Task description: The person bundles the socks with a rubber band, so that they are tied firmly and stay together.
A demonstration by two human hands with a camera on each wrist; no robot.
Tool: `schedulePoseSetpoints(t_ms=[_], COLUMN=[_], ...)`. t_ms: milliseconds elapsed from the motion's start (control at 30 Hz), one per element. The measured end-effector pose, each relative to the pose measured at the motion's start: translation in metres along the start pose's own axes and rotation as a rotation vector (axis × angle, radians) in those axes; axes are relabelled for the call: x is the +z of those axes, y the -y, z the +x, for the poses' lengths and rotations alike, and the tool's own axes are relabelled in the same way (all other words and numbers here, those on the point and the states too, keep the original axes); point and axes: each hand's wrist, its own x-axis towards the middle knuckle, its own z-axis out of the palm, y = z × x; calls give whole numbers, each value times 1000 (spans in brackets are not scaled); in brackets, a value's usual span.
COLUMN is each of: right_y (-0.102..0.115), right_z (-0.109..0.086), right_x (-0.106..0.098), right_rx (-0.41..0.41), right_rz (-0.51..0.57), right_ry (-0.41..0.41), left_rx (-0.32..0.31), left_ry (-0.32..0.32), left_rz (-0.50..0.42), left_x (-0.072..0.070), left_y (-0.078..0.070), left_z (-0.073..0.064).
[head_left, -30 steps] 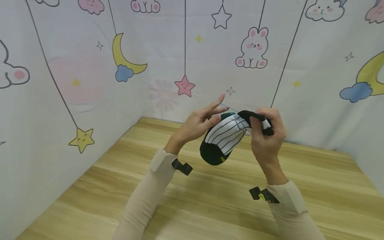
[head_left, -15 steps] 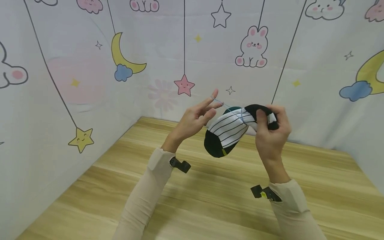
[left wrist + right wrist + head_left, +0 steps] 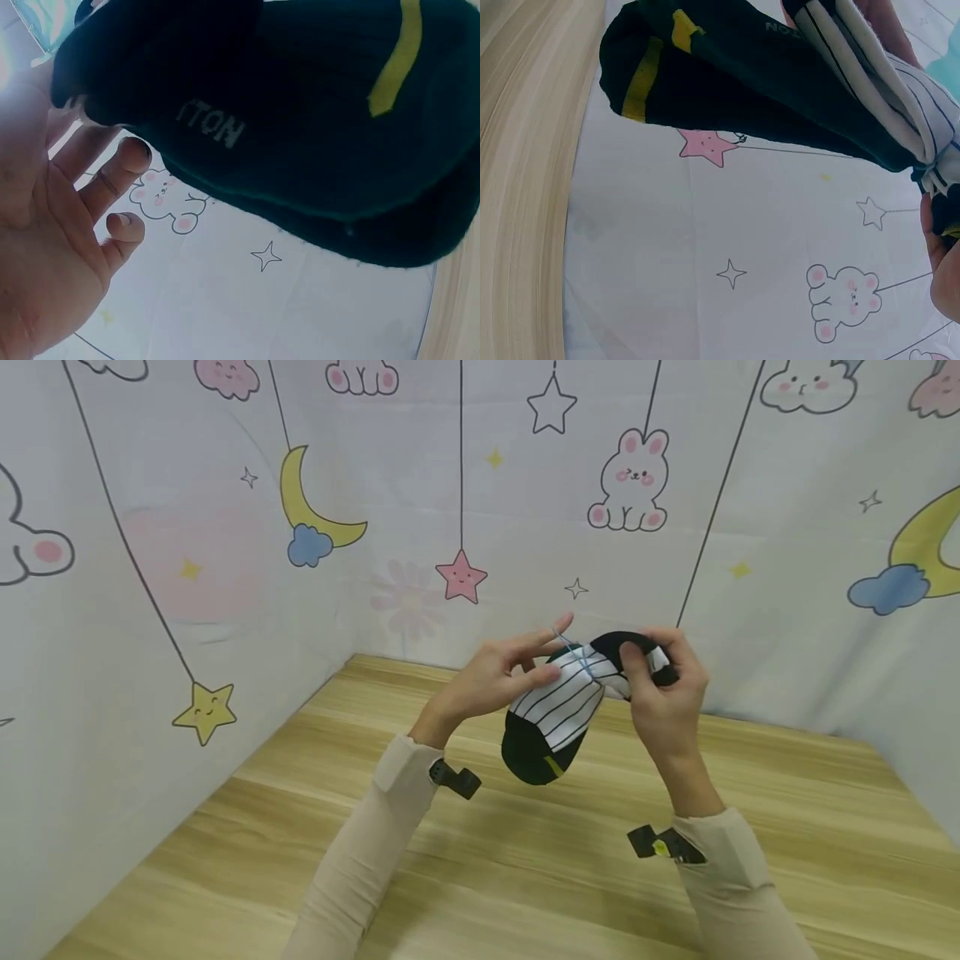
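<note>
A bundle of socks [image 3: 558, 706], white with black stripes plus dark green, is held in the air. A thin light blue rubber band [image 3: 586, 665] cinches it near one end, and a strand runs to the left forefinger. My left hand [image 3: 487, 675] hooks that strand on the outstretched forefinger, its thumb lying on the striped fabric. The right hand [image 3: 667, 697] grips the folded black end, thumb in front. In the right wrist view the dark green sock [image 3: 727, 71] with yellow marks hangs free of the cinched part. The left wrist view shows the dark green fabric [image 3: 300, 157] over the left fingertips.
A wood-grain table [image 3: 480, 868] lies below the hands. Behind and to the left stand white fabric walls [image 3: 510, 502] printed with stars, moons and rabbits. A small black camera is strapped at each wrist.
Half a second ago the left hand stood off from the socks with the band drawn out. Now it is back against them, the strand shorter; the socks and right hand have shifted left.
</note>
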Motion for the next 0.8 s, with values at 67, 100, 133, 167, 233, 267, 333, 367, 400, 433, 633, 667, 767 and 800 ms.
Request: schedulePoseSetpoints(t_ms=[67, 100, 133, 167, 233, 267, 333, 367, 400, 433, 633, 667, 767, 800], right_y=[-1, -1, -2, -3, -3, -4, -5, -5, -5, -5, -5, -5, -5, -5], right_z=[0, 0, 0, 0, 0, 0, 0, 0, 0, 0, -1, -2, -3, -3], right_x=[-1, -2, -2, -3, -4, -4, -5, -5, -5, -5, -3, -3, -2, -2], right_rx=[7, 6, 7, 5, 1, -1, 1, 1, 2, 4, 17, 16, -7, -19], right_rz=[0, -8, -18, -28, -44, -48, -32, -24, -12, 2, 91, 92, 52, 32], right_ry=[23, 37, 46, 55, 70, 77, 80, 83, 88, 91, 111, 114, 124, 128], left_rx=[1, 4, 6, 8, 11, 11, 7, 5, 2, -2, -36, -44, -58, -60], left_ry=[7, 9, 9, 11, 14, 17, 28, 36, 45, 54, 96, 108, 159, 176], left_rz=[16, 23, 31, 38, 47, 50, 50, 45, 36, 28, -2, -3, 12, 20], left_x=[0, 0, 0, 0, 0, 0, 1, 2, 3, 4, 6, 6, 5, 5], left_y=[0, 0, 0, -1, -1, -1, -2, -2, -2, -3, -5, -6, -6, -6], left_z=[0, 0, 0, 0, 0, 0, 1, 1, 1, 1, 1, 1, 0, 0])
